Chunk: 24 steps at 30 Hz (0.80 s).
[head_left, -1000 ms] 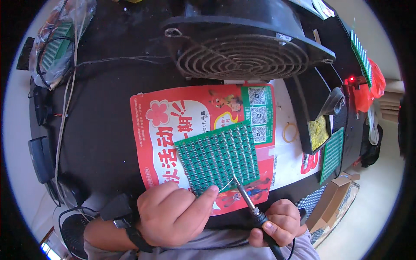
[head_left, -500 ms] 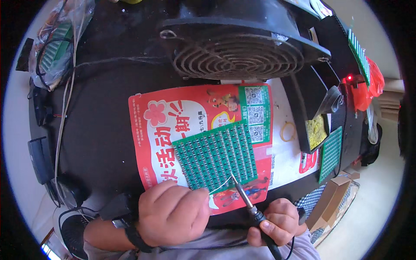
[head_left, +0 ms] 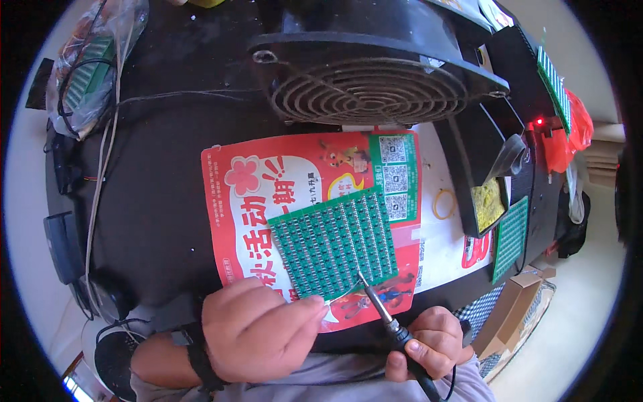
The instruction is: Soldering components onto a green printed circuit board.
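A green circuit board (head_left: 328, 244) with rows of tiny parts lies slightly turned on a red and white printed sheet (head_left: 228, 201). My right hand (head_left: 434, 342) is wrapped round the handle of a soldering iron (head_left: 379, 305), whose tip meets the board near its lower right part. Between the pinched fingers of my left hand (head_left: 261, 331) is a thin solder wire (head_left: 343, 293), just off the board's near edge. The wire's free end reaches toward the iron tip; whether they touch is too small to tell.
A large black fan (head_left: 368, 87) stands beyond the sheet. To its right is a black iron stand (head_left: 479, 154) with a yellow sponge (head_left: 489, 204). A second green board (head_left: 511, 239) lies at the table's right edge, above a cardboard box (head_left: 512, 311). Cables (head_left: 100, 181) run along the left.
My left hand has shifted a little left and toward me, with the solder wire still pinched. The iron and the board are nearly where they were.
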Each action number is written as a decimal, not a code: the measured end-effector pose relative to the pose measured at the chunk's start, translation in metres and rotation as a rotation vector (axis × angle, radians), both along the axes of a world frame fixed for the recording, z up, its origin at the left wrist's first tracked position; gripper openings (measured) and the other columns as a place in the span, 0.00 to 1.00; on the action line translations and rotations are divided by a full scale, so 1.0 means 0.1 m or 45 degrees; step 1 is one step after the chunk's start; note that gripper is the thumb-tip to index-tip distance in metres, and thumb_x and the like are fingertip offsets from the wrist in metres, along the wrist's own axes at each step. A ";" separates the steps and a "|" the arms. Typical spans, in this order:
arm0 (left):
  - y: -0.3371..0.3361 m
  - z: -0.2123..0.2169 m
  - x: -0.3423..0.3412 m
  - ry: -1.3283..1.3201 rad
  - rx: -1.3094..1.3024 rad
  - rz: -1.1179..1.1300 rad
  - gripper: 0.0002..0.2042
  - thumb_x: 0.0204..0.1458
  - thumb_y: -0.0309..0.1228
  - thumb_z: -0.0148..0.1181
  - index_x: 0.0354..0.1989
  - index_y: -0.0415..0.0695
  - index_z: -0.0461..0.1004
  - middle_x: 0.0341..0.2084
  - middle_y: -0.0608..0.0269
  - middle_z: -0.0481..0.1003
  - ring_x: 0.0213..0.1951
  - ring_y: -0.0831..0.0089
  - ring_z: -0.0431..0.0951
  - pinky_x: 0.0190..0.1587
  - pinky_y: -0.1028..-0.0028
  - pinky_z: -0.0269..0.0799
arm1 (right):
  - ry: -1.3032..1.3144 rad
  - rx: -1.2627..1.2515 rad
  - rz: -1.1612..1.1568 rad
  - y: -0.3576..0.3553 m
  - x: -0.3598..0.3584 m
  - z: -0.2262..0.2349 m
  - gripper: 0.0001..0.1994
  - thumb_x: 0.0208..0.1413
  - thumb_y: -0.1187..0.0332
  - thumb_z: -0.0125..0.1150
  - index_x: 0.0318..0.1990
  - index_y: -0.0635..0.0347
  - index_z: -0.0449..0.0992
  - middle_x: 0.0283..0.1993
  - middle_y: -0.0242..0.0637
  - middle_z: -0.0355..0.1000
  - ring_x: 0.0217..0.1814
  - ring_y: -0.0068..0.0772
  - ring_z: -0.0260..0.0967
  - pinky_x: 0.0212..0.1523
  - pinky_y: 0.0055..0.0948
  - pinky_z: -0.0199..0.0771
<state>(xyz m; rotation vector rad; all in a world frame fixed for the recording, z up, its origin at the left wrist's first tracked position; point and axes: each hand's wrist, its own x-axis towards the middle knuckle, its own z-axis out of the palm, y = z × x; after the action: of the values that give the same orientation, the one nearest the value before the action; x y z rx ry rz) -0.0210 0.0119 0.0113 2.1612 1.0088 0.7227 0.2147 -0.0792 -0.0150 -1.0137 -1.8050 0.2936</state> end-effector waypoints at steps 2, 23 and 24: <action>-0.03 -0.07 0.03 -0.036 0.070 -0.009 0.10 0.35 0.22 0.69 0.28 0.42 0.76 0.14 0.67 0.69 0.15 0.69 0.69 0.18 0.72 0.63 | -0.026 -0.007 -0.010 0.00 0.00 0.03 0.11 0.37 0.71 0.67 0.30 0.60 0.73 0.19 0.27 0.64 0.19 0.23 0.58 0.15 0.20 0.58; -0.06 -0.16 0.05 -0.008 0.226 -0.076 0.11 0.35 0.23 0.68 0.29 0.41 0.76 0.13 0.70 0.66 0.13 0.73 0.64 0.17 0.73 0.60 | -0.097 -0.023 0.028 -0.04 0.02 0.01 0.13 0.40 0.70 0.64 0.34 0.58 0.68 0.23 0.31 0.60 0.19 0.25 0.57 0.14 0.21 0.58; -0.06 -0.16 0.05 -0.016 0.223 -0.074 0.11 0.35 0.23 0.68 0.29 0.41 0.76 0.13 0.70 0.65 0.13 0.73 0.64 0.17 0.73 0.59 | -0.102 -0.039 0.019 -0.04 0.01 0.02 0.13 0.40 0.70 0.64 0.34 0.58 0.68 0.23 0.31 0.60 0.19 0.25 0.57 0.14 0.21 0.58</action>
<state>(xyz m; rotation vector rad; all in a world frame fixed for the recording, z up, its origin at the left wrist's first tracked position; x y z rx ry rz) -0.0162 0.0057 -0.0046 2.3222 0.9014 0.8232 0.2161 -0.0836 -0.0128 -1.0465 -1.8859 0.2946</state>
